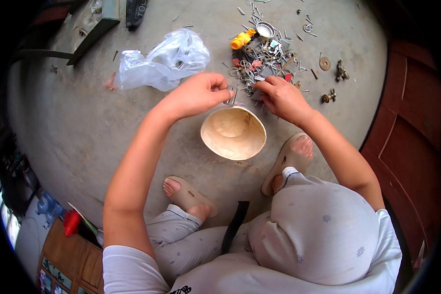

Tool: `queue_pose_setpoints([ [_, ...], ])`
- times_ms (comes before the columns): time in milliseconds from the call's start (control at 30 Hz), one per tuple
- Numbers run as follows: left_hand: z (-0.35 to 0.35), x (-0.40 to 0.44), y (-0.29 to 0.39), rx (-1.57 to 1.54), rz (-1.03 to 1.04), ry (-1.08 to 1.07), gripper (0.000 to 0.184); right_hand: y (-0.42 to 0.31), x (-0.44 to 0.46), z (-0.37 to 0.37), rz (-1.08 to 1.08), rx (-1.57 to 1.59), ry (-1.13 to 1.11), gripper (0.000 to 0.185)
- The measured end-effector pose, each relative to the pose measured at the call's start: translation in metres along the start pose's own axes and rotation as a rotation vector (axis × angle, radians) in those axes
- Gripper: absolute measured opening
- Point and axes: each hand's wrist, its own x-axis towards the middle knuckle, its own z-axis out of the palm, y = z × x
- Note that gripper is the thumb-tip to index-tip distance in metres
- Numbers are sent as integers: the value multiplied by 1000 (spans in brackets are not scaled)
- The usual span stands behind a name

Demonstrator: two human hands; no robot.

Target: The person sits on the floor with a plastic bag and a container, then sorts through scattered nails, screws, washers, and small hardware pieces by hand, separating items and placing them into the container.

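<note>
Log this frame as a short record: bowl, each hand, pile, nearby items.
Bowl: round cream bowl, open side up, on grey concrete floor
Left hand: pinches slim silver metal nails near the bowl's far rim
Right hand: fingertips at near edge of loose metal hardware pile; grip unclear
Nearby: crumpled clear plastic bag, yellow plastic fitting

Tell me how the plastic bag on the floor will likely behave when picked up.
The plastic bag will probably be floppy, since it lies in loose, crumpled folds. It looks thin and translucent, so likely light for its size. Being slack, it may sag from wherever it is pinched.
</note>
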Motion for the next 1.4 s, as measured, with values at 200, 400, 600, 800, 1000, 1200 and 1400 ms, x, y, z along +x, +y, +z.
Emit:
queue_pose_setpoints([
  [200, -4, -5, -6, -2, 57, -60, 23, 15, -11, 2, 58, 70, 186, 26],
  [400, -9, -36, 25, 235, 133, -197, 19, -4, -20, -32, 390, 591, 209, 13],
  [600, 1, -42, 12, 455, 169, -209, 21, -62, -30, -43, 226, 596, -200, 15],
  [800, -4, -14, -2, 181, 86, 161, 23, -22, 4, -21, -31, 38, 215, 26],
  [1000, 4, 12, -36, 124, 66, 275, 26, 6, 2, 16, -296, -359, 57, 32],
  [1200, 23, 34, -31, 200, 113, 352, 22, 16, -37, 16, -202, -238, 90, 31],
  [1400, 44, 66, -35, 584, 371, 516, 22, 6, -27, 8, -146, -123, 237, 23],
])
